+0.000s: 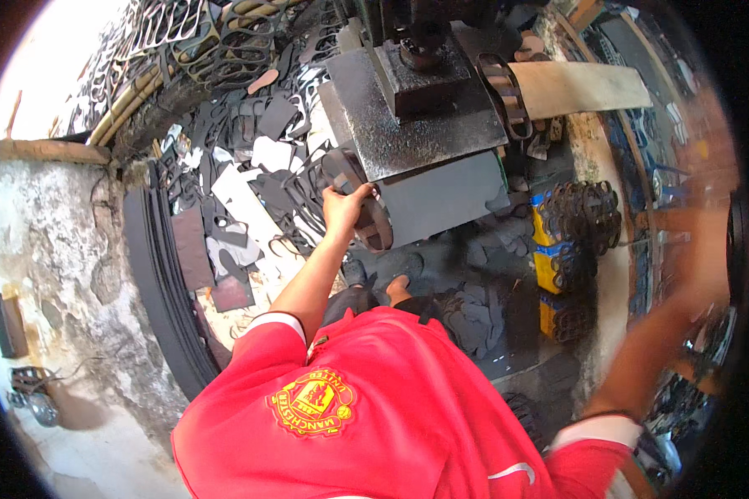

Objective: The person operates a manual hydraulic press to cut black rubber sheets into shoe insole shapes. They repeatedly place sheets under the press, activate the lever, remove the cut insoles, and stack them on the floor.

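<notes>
A left hand [343, 208] pinches a dark sole-shaped frame [376, 233] between thumb and fingers, beside a grey sheet [445, 200]. The blurred right hand [697, 249] leaves its finger spread unclear.

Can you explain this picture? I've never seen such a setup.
There is no robot: a person in a red shirt works bare-handed. The one picture comes from a wide fisheye camera on the head, looking down, so straight edges bend. Ahead stands a black metal machine, seemingly a press, with a flat metal plate; a smooth dark grey sheet sticks out beneath it. The left hand grips a dark, elongated, sole-shaped frame by the sheet's left edge. The right hand is blurred at far right; whether it holds anything can't be told. Flat white pieces lie scattered on the left.
</notes>
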Demonstrator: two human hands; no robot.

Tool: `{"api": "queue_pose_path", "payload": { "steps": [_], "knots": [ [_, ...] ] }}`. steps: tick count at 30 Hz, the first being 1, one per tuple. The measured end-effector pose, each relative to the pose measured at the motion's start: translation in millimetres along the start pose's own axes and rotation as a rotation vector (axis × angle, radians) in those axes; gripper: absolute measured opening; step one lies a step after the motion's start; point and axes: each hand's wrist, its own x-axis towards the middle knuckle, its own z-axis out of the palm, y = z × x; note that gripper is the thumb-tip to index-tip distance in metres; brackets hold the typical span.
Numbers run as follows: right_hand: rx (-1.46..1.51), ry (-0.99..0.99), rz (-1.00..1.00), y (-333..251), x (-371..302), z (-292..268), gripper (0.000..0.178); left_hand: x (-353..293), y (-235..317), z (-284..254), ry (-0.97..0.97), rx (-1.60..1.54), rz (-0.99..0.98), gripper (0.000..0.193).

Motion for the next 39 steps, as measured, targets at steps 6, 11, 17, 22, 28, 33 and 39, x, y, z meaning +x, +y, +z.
{"api": "queue_pose_path", "payload": {
  "steps": [6,11,17,22,28,33,39],
  "knots": [
    [0.310,-0.714,0.252,-50.5,-250.8,320.6,0.086,-51.1,51.0,-72.3,-0.033,-0.485,0.143,0.079],
    [0.368,-0.596,0.247,-46.9,-237.3,344.6,0.077,-108.8,92.4,-168.8,-0.139,-0.814,0.279,0.071],
    [0.731,-0.839,0.476,-71.4,-172.5,297.5,0.084,-135.6,155.8,-206.1,-0.250,-0.392,0.739,0.106],
    [1.486,-0.233,0.615,-171.7,-156.0,207.1,0.059,-145.1,128.8,-108.6,-0.646,0.468,0.771,0.125],
    [0.616,-0.237,1.143,-169.8,-264.1,254.2,0.035,-158.3,-3.7,-2.0,-0.611,0.589,0.896,0.089],
    [1.008,-0.204,1.392,-161.4,-338.0,213.2,0.052,-166.8,-40.7,8.6,-1.020,0.505,0.898,0.098],
    [1.465,0.104,1.951,-181.7,-463.2,203.0,0.044,-180.3,-0.6,-24.0,-1.394,0.487,1.420,0.099]
  ]
}}
